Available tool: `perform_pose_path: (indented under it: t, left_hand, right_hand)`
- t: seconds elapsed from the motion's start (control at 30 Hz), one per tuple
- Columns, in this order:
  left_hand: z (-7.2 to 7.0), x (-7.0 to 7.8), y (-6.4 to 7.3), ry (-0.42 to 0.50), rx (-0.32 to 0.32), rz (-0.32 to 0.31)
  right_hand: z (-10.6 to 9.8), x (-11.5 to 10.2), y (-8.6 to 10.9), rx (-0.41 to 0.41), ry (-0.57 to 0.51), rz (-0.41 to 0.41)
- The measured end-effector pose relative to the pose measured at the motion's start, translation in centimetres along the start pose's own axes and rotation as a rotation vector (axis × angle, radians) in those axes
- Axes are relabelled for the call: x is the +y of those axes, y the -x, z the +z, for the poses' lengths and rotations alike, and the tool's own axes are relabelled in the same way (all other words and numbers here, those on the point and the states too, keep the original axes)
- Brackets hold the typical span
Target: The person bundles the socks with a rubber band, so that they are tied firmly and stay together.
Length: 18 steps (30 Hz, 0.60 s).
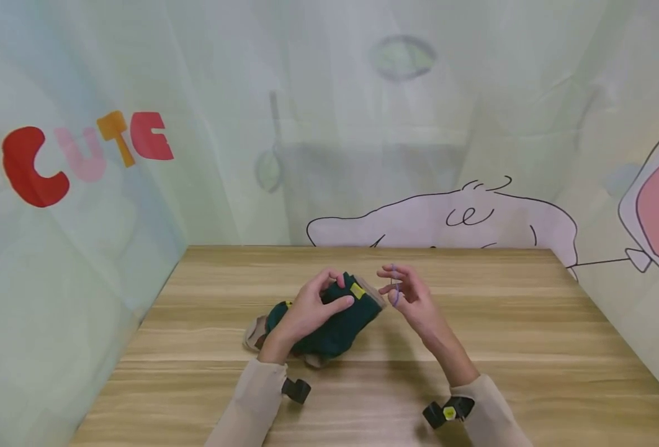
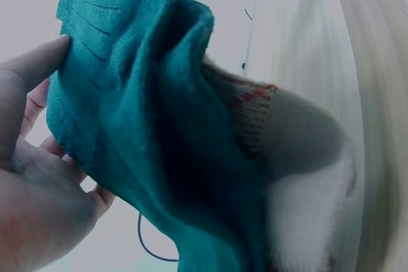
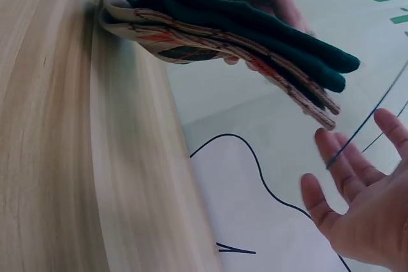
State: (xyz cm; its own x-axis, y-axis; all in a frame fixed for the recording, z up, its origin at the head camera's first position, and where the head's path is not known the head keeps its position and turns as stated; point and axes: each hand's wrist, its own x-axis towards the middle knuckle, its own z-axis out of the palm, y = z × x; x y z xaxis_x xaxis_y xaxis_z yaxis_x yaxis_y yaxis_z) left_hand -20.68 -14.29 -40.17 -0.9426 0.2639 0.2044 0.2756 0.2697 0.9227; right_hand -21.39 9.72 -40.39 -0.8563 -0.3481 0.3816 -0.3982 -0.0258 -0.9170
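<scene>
My left hand [image 1: 309, 308] grips a stack of socks [image 1: 335, 329], dark green with beige ones beneath, by the cuff end. A small yellow patch [image 1: 358, 290] shows near the cuffs. In the left wrist view, the thumb presses the ribbed green sock [image 2: 95, 93], and a beige-and-white toe [image 2: 306, 176] hangs behind it. Seen from the right wrist, the layered cuffs [image 3: 328, 90] point toward my right hand [image 3: 366, 205]. A thin blue-purple elastic band [image 1: 396, 298] is stretched across the right hand's spread fingers and thumb, just right of the cuffs.
The wood-grain table [image 1: 223, 397] extends under both hands. Behind it hangs a pale printed backdrop [image 1: 223, 205] with coloured letters and a line drawing. A dark wrist camera [image 1: 296, 390] sits on the left forearm, and another [image 1: 447, 411] on the right.
</scene>
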Motion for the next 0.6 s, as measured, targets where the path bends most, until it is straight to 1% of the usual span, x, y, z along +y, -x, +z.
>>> perform_pose_path:
  t: [0.1,0.23,0.27,0.37,0.47,0.5,0.6]
  left_hand:
    - [-0.1,0.1,0.0,0.001,0.010,0.009]
    - [-0.2,0.1,0.0,0.020,0.019,0.032]
    - [-0.2,0.1,0.0,0.021,0.017,0.029]
    - [-0.3,1.6,0.3,0.022,0.012,0.026]
    - [-0.3,1.9,0.4,0.012,0.013,0.002]
    - [-0.3,1.9,0.4,0.016,0.020,0.004]
    - [-0.2,0.3,-0.1,0.024,0.049,0.009]
  right_hand:
    - [0.2,0.3,-0.1,-0.028,0.044,0.032]
    - [0.5,0.6,-0.2,-0.041,0.049,0.033]
    - [0.5,0.7,-0.2,-0.046,0.051,0.035]
    - [0.7,0.7,0.0,-0.068,0.061,0.063]
    - [0.8,0.7,0.1,-0.088,0.082,0.104]
    - [0.8,0.7,0.2,-0.093,0.086,0.110]
    - [0.8,0.7,0.2,-0.099,0.090,0.116]
